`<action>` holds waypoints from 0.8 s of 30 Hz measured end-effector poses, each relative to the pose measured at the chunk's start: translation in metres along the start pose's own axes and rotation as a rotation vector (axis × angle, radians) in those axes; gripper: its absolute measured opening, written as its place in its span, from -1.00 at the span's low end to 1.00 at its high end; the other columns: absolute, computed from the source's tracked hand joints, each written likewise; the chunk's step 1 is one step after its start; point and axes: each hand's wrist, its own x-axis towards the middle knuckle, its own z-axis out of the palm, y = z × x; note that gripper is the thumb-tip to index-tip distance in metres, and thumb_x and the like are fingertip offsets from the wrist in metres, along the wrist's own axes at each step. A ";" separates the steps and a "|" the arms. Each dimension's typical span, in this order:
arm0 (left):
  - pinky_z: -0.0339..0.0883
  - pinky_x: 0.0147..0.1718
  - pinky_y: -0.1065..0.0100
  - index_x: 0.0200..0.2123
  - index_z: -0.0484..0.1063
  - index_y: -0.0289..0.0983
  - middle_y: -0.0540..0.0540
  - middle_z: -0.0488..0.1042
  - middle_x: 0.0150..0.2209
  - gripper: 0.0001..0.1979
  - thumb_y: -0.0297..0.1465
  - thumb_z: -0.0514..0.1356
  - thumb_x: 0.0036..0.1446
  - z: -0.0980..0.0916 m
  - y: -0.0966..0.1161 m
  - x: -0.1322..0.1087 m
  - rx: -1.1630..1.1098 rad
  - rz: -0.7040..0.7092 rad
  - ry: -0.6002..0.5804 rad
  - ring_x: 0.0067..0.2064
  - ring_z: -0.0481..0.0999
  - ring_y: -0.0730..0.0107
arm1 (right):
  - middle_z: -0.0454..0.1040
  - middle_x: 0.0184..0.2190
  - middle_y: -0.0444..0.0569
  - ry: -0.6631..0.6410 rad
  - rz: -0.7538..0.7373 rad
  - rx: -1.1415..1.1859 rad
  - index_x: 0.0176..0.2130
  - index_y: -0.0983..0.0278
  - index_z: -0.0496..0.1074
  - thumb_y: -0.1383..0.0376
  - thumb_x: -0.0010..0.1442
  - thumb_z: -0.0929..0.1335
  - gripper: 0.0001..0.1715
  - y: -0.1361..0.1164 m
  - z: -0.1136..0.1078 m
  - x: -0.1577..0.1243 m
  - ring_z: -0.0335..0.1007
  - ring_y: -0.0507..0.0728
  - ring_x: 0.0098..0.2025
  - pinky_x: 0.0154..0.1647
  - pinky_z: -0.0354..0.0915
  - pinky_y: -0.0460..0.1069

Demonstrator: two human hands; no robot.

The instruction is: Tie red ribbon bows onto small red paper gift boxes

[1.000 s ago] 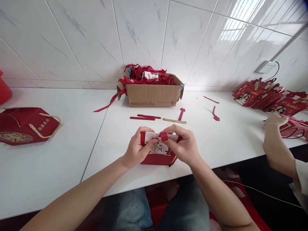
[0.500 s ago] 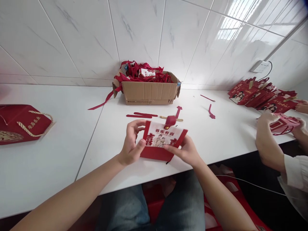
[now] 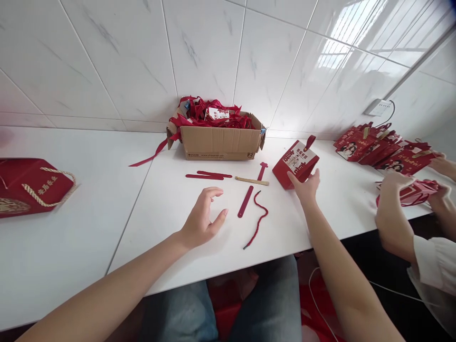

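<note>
My right hand [image 3: 307, 186] grips the lower right side of a small red gift box [image 3: 285, 166], which leans tilted over the table. The box has a white printed front with a couple and red characters, and a dark red strap loop on top. Over the middle of the table hovers my left hand [image 3: 205, 216], fingers curved apart and nothing in it. A twisted red cord [image 3: 262, 217] lies right of it, beside a dark red strap [image 3: 245, 202]. Farther back are a gold strap [image 3: 252, 181], a flower-ended strap [image 3: 262, 170] and two more red straps [image 3: 210, 175].
A cardboard box [image 3: 221, 143] full of red ribbons stands against the tiled wall. At far left sits a red box with a rope handle [image 3: 50, 190]. Several red gift bags [image 3: 386, 149] stand at right, near a co-worker's hands [image 3: 395, 199] holding a pink-red box [image 3: 413, 194].
The gift box has moved from between both hands to the right, in my right hand alone. My left hand has let go of it. The cord and a strap are now uncovered.
</note>
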 end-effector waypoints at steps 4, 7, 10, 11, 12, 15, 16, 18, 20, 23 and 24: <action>0.33 -0.08 0.12 0.05 0.13 -0.18 -0.21 0.29 0.01 -0.59 -0.47 0.14 0.14 0.000 0.001 -0.001 -0.007 -0.016 -0.011 0.02 0.35 0.18 | -0.42 0.41 0.17 -0.203 -0.443 -0.183 0.36 0.21 -0.16 -0.16 -0.07 0.42 0.25 0.002 -0.018 -0.054 -0.54 0.43 0.43 0.35 -0.17 0.36; 0.34 -0.08 0.11 0.06 0.12 -0.18 -0.22 0.29 0.00 -0.58 -0.48 0.14 0.14 0.001 0.003 -0.001 -0.006 0.009 -0.025 0.02 0.35 0.17 | -0.57 0.42 -0.02 -0.779 -0.771 -0.339 0.37 0.02 -0.27 -0.24 -0.07 0.39 0.26 0.001 -0.033 -0.097 -0.68 0.45 0.41 0.31 -0.11 0.41; 0.34 -0.08 0.09 0.08 0.12 -0.18 -0.23 0.31 0.00 -0.56 -0.48 0.14 0.14 0.002 0.006 -0.002 0.001 0.052 -0.024 0.05 0.34 0.13 | -0.54 0.42 -0.09 -1.075 -0.885 -0.437 0.36 -0.07 -0.20 -0.21 0.11 0.27 -0.01 -0.005 -0.029 -0.122 -0.71 0.47 0.40 0.32 -0.22 0.45; 0.35 -0.09 0.08 0.09 0.12 -0.18 -0.23 0.31 0.00 -0.55 -0.48 0.13 0.14 0.002 0.006 -0.002 0.005 0.062 -0.023 0.06 0.33 0.12 | -0.48 0.43 -0.12 -1.127 -0.911 -0.456 0.34 -0.11 -0.14 -0.17 0.21 0.20 -0.17 -0.010 -0.022 -0.125 -0.69 0.45 0.41 0.32 -0.27 0.45; 0.35 -0.09 0.08 0.09 0.11 -0.19 -0.23 0.31 0.00 -0.55 -0.49 0.13 0.14 0.002 0.005 -0.002 0.010 0.067 -0.019 0.07 0.33 0.11 | -0.40 0.43 -0.14 -1.152 -0.927 -0.468 0.33 -0.14 -0.09 -0.11 0.28 0.13 -0.31 -0.015 -0.012 -0.126 -0.64 0.43 0.41 0.33 -0.30 0.44; 0.36 -0.09 0.06 0.09 0.12 -0.20 -0.25 0.30 0.01 -0.55 -0.47 0.14 0.14 0.000 0.001 0.002 0.042 0.079 0.007 0.07 0.33 0.10 | -0.28 0.43 -0.09 -1.083 -0.896 -0.494 0.33 -0.09 -0.08 -0.07 0.33 0.05 -0.37 -0.034 0.030 -0.115 -0.55 0.42 0.42 0.34 -0.26 0.42; 0.35 -0.08 0.06 0.09 0.12 -0.20 -0.25 0.29 0.02 -0.54 -0.47 0.15 0.14 -0.002 -0.001 0.004 0.063 0.087 0.026 0.08 0.33 0.10 | -0.27 0.42 -0.06 -1.036 -0.859 -0.517 0.34 -0.06 -0.10 -0.08 0.33 0.04 -0.34 -0.040 0.047 -0.108 -0.53 0.43 0.42 0.33 -0.25 0.42; 0.34 -0.06 0.05 0.09 0.12 -0.20 -0.25 0.28 0.04 -0.53 -0.46 0.17 0.12 -0.014 -0.006 0.012 0.134 0.100 0.089 0.09 0.32 0.09 | -0.26 0.42 -0.01 -0.954 -0.756 -0.566 0.36 -0.02 -0.14 -0.08 0.33 0.02 -0.32 -0.052 0.079 -0.091 -0.47 0.45 0.42 0.32 -0.26 0.42; 0.30 -0.02 0.02 0.08 0.13 -0.21 -0.25 0.25 0.06 -0.50 -0.44 0.22 0.08 -0.038 -0.013 0.019 0.256 0.077 0.190 0.11 0.29 0.05 | -0.21 0.41 0.06 -0.841 -0.628 -0.590 0.37 0.07 -0.17 -0.07 0.33 0.02 -0.28 -0.060 0.105 -0.075 -0.46 0.44 0.42 0.33 -0.30 0.41; 0.14 0.09 -0.15 0.01 0.15 -0.22 -0.21 0.23 0.06 -0.42 -0.37 0.34 -0.05 -0.106 -0.031 0.022 0.515 -0.022 0.386 0.13 0.23 -0.07 | -0.24 0.42 0.11 -0.595 -0.577 -0.504 0.38 0.21 -0.18 -0.03 0.35 0.00 -0.26 -0.062 0.123 -0.063 -0.48 0.38 0.43 0.35 -0.35 0.36; 0.03 0.13 -0.23 -0.01 0.14 -0.23 -0.19 0.22 0.05 -0.38 -0.35 0.38 -0.10 -0.136 -0.039 0.019 0.609 -0.089 0.450 0.15 0.19 -0.12 | -0.25 0.42 0.09 -0.539 -0.585 -0.466 0.38 0.21 -0.16 -0.01 0.35 -0.01 -0.28 -0.061 0.124 -0.062 -0.48 0.35 0.44 0.36 -0.36 0.34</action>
